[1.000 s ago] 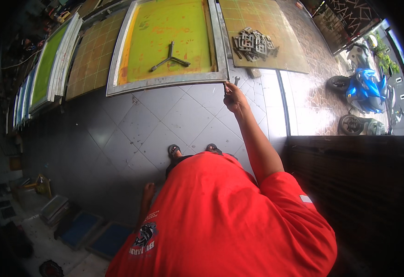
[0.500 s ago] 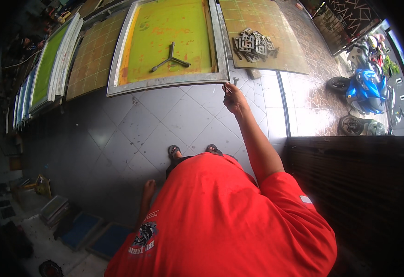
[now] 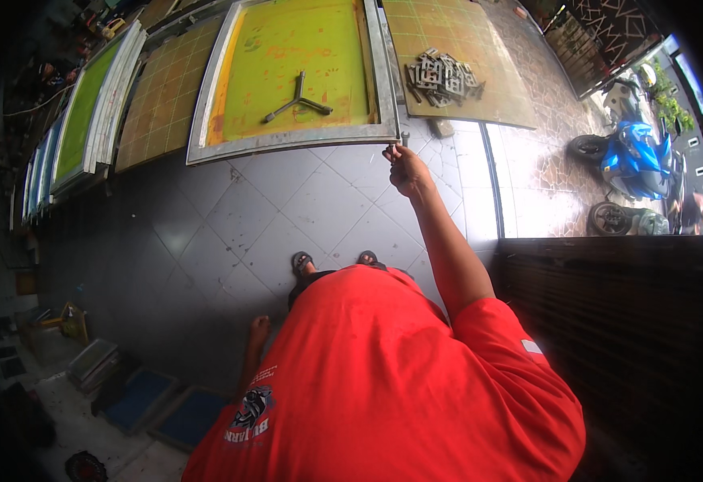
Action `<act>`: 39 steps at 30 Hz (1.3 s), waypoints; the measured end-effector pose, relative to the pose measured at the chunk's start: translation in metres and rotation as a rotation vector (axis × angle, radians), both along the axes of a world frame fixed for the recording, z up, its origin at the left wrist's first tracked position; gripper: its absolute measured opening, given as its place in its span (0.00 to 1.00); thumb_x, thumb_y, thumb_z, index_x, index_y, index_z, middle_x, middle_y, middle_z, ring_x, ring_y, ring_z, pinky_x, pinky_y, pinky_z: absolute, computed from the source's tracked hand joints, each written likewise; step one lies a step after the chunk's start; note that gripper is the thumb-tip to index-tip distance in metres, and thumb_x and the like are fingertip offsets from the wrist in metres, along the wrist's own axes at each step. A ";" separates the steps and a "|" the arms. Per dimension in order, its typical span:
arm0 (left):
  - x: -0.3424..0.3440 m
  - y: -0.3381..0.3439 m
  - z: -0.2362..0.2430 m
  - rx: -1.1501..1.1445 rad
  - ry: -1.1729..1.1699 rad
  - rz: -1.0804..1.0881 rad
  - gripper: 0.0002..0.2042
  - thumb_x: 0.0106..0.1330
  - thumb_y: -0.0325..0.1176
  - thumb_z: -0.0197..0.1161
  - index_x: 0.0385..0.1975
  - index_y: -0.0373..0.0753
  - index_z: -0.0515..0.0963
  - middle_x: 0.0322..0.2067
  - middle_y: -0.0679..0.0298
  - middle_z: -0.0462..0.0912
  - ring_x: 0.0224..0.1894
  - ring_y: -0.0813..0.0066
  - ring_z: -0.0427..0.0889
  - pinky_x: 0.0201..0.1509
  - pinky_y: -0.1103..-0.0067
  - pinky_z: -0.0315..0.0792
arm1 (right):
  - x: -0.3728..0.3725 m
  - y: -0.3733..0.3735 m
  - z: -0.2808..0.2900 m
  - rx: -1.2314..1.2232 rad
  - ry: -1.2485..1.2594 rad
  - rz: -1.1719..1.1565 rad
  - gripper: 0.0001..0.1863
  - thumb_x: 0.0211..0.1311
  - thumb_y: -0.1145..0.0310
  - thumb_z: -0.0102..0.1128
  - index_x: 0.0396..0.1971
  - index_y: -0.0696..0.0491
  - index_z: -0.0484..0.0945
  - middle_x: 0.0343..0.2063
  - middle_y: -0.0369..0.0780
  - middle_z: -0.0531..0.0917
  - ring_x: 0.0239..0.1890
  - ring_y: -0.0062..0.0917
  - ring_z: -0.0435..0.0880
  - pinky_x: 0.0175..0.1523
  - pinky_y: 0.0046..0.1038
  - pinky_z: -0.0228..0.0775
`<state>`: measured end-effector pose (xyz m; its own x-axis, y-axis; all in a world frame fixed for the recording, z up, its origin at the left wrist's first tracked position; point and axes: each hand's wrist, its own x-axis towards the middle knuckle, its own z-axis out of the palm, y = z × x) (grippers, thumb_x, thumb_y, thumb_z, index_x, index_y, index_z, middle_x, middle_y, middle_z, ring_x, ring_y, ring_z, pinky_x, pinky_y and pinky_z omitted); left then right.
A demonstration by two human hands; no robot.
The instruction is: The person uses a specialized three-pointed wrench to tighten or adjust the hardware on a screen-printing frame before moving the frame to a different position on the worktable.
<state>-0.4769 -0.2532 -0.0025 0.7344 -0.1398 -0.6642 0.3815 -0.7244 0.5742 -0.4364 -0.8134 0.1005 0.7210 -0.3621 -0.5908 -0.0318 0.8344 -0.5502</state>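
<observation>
the frame point(image 3: 287, 76), a metal-edged screen with yellow-green mesh, stands propped ahead of the person, its lower right corner meeting the grey tiled floor point(image 3: 231, 217). the right hand point(image 3: 406, 167) is stretched out to that corner, fingers closed together around a small dark piece right at the frame's edge; a second ago it pressed on the corner, then drew a little away, and now it is back at the edge, so the work there looks unfinished. a three-armed metal tool point(image 3: 297, 100) lies on the mesh. the left hand point(image 3: 259, 329) hangs by the hip, fingers loosely apart, holding nothing. to the right a pile of metal parts point(image 3: 441, 76) rests on a brown board point(image 3: 456, 56). more screens point(image 3: 86, 120) lean at the left, and a blue scooter point(image 3: 633, 157) is parked outside
</observation>
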 end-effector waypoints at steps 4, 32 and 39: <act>0.002 -0.005 0.007 -0.030 0.007 -0.025 0.15 0.63 0.41 0.52 0.41 0.36 0.71 0.28 0.65 0.74 0.27 0.79 0.73 0.28 0.81 0.67 | 0.002 -0.001 -0.011 -0.018 -0.027 0.017 0.08 0.56 0.60 0.55 0.23 0.46 0.73 0.22 0.27 0.78 0.08 0.11 0.53 0.14 0.15 0.44; 0.005 -0.015 0.013 -0.004 0.023 -0.025 0.16 0.62 0.43 0.51 0.42 0.37 0.71 0.30 0.64 0.75 0.27 0.78 0.73 0.29 0.80 0.68 | 0.006 0.002 -0.014 0.049 -0.046 -0.038 0.06 0.58 0.60 0.50 0.27 0.42 0.73 0.26 0.27 0.79 0.13 0.12 0.57 0.20 0.16 0.47; 0.011 -0.012 0.003 -0.032 0.028 -0.018 0.15 0.63 0.42 0.51 0.41 0.36 0.71 0.28 0.65 0.74 0.27 0.79 0.72 0.29 0.81 0.68 | 0.008 -0.005 -0.021 -0.053 0.058 -0.049 0.13 0.58 0.61 0.52 0.37 0.55 0.72 0.28 0.35 0.78 0.08 0.13 0.55 0.12 0.18 0.44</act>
